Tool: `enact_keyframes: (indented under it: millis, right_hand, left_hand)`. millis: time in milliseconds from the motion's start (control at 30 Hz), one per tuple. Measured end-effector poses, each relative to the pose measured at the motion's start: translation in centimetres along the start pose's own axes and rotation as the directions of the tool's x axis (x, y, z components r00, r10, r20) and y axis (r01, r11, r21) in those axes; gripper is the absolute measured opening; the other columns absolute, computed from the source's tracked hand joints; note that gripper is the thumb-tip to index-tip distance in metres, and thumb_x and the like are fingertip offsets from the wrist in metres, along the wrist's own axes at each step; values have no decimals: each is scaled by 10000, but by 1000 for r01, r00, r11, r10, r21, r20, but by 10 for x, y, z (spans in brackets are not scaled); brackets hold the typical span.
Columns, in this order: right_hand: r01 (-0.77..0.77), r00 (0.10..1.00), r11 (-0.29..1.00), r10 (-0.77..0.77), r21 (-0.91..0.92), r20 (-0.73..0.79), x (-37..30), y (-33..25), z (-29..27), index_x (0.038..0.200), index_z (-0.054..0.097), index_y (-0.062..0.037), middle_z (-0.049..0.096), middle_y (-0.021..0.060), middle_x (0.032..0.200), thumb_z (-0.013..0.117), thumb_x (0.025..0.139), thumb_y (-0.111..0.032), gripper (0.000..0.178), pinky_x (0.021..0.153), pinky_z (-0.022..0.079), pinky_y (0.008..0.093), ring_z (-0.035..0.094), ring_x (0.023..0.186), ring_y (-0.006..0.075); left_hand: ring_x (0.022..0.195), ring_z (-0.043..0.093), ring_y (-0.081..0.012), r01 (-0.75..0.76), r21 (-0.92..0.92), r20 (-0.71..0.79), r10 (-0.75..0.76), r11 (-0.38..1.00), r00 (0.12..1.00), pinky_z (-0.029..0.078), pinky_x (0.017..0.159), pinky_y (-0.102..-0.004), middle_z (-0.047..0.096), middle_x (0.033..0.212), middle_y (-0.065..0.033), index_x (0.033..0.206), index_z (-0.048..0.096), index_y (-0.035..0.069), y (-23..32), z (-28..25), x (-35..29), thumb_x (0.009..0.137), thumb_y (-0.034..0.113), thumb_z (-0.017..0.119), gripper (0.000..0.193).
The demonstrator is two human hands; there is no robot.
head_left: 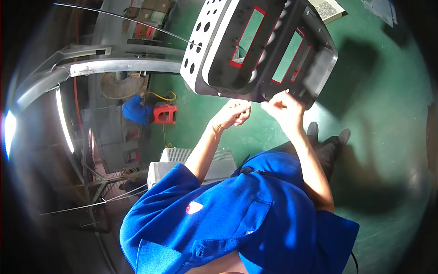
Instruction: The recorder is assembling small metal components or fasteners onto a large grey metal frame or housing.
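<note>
A black and white machine housing (232,55) fills the top middle of the view. Its white side has rows of round holes, and red strips edge its long rectangular openings. Just below the housing's near edge is my left hand (232,114), its fingers curled closed; whatever they hold, if anything, is hidden. My right hand (288,112) is at the same edge, further right, with thumb and fingers pinched close to the black rim. Too little shows to tell what is in that pinch. Both hands are bare below blue sleeves.
A thin rod (132,19) runs from the upper left to the housing. Left of me stand a white slatted box (198,156) and a red stool (165,113), beside a person in blue (136,109). An open carton (329,10) sits on the green floor (383,109) beyond the housing.
</note>
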State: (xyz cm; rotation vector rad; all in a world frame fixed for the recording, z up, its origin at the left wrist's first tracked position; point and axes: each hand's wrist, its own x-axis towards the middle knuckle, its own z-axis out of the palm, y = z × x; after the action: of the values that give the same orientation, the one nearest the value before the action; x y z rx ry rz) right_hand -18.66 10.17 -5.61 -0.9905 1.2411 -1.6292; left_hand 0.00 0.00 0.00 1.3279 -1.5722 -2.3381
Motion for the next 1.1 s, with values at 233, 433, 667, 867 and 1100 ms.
enact_keyframes:
  millis: [233,433,667,867,1100]
  right_hand:
    - [123,949,935,-12,-333,316,-38,-12,-10,750,613,-60,609,63,714,688,710,-135,113,598,497,340,619,661,223]
    - [-48,947,938,151,-342,282,-25,-27,-30,760,584,-73,586,33,742,733,681,-192,207,575,489,300,604,665,197]
    - [279,901,870,-92,-405,423,4,-46,-46,722,571,-62,531,58,751,656,705,-130,109,588,502,347,593,723,224]
    - [250,898,875,-50,-414,436,30,-63,-53,728,550,-63,508,58,754,656,709,-123,123,617,491,359,581,706,228]
    - [306,885,867,-107,-393,453,55,-57,-56,801,549,-43,504,83,783,617,733,-134,132,672,492,361,587,768,233]
  left_hand:
    - [423,300,-18,114,90,-181,-97,989,979,180,375,-178,431,557,43,777,547,76,-8,43,-18,936,265,499,252]
    - [416,304,-12,-21,-64,-366,-4,998,931,204,377,-179,446,587,37,818,531,84,-36,105,-6,956,295,451,263]
    - [394,310,-26,-145,-309,-474,-20,940,880,206,359,-190,447,576,32,803,521,88,-13,130,12,946,291,469,254]
    - [391,341,-38,-175,-453,-330,18,874,944,262,343,-193,470,588,6,845,525,50,10,122,13,931,289,486,257]
    - [406,303,-41,-165,-415,-369,0,895,929,245,369,-201,437,561,19,835,506,64,24,114,31,958,306,445,278]
